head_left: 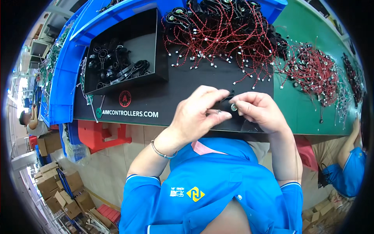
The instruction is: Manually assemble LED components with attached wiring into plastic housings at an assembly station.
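Note:
My left hand (194, 113) is curled over the black mat, thumb and fingers around a dark plastic part (230, 96). That part barely stands out against the mat, and its shape is mostly hidden. Facing it, my right hand (260, 111) pinches a small round metallic disc (233, 107), like a little speaker, between thumb and forefinger. The disc is close to the left fingertips; whether it touches the dark part I cannot tell. Beyond the hands lies a heap of black round housings with twisted red-and-black wires (222, 35) ending in white connectors.
A black open box (157, 54) at the left holds loose black plastic parts. Blue bins (64, 84) stand behind and beside it. On the green mat (304, 121) lies a pile of wired discs (311, 70). Another person's arm (348, 142) reaches in at far right. A red stool (91, 134) stands below.

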`<state>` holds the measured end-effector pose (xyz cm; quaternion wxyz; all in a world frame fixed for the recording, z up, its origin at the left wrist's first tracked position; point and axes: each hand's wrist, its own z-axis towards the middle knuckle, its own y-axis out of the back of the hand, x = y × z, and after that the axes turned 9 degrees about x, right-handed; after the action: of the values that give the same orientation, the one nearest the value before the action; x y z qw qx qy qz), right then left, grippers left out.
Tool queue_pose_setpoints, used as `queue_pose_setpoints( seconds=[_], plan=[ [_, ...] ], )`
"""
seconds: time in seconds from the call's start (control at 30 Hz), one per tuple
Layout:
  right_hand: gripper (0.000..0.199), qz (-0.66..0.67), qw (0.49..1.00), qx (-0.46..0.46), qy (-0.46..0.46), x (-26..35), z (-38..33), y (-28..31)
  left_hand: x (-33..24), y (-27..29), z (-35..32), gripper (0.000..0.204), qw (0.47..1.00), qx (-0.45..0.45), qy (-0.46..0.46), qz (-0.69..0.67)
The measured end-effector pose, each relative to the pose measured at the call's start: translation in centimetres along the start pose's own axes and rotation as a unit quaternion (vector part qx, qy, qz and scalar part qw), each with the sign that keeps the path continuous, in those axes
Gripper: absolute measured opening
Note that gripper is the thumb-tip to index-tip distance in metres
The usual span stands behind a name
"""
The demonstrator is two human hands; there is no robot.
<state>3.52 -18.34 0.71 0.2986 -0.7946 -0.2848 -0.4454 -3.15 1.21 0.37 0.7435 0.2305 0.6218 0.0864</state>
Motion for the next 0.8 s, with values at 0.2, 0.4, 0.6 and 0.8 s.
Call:
queue_pose_setpoints(
  seconds=[0.2,0.4,0.6,0.8],
  plan=[
    [0.035,0.003,0.997,0.063,0.049,0.1,0.5,-0.4,0.9,-1.4,-0.8,0.031,0.999,0.021,-0.037,-0.013],
    [0.024,-0.045,0.996,0.054,0.048,0.5,-0.8,-0.5,0.4,-1.5,-1.0,0.028,0.998,0.01,-0.045,-0.048],
    [0.008,-0.302,0.941,-0.046,0.145,1.4,-2.3,-1.4,-0.7,-1.4,-0.8,0.026,0.995,0.013,-0.017,-0.099],
    [0.007,-0.337,0.916,-0.091,0.199,0.2,-2.4,-1.9,0.0,-2.3,-1.1,0.024,0.993,-0.013,-0.039,-0.109]
  ],
)
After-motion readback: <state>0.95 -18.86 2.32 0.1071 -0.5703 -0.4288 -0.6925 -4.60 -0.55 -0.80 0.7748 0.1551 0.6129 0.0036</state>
